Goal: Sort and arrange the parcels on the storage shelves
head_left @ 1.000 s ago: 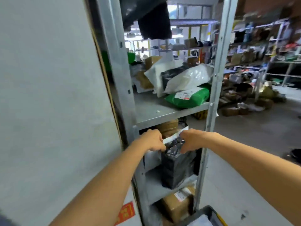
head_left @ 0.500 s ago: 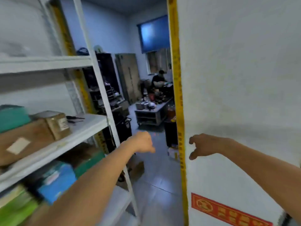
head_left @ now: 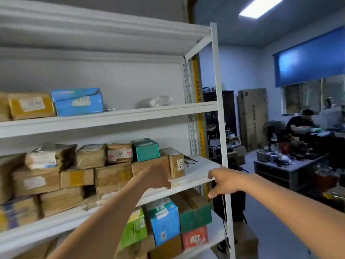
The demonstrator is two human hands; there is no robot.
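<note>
Both arms have swung round to a white shelf (head_left: 194, 177) at centre. Left grip (head_left: 158, 177), blurred, reaches the stacked brown parcels (head_left: 112, 176) at 9 o'clock, state not determinable; right grip (head_left: 224, 182) at 3 o'clock is released, empty. Judgement: next parcel under selection.

Left hand (head_left: 156, 177) motion-blurred, fingers indistinct; forearm hides part of lower-shelf parcels (head_left: 134, 227); left-edge boxes (head_left: 3, 106) cropped; most labels unreadable.
</note>
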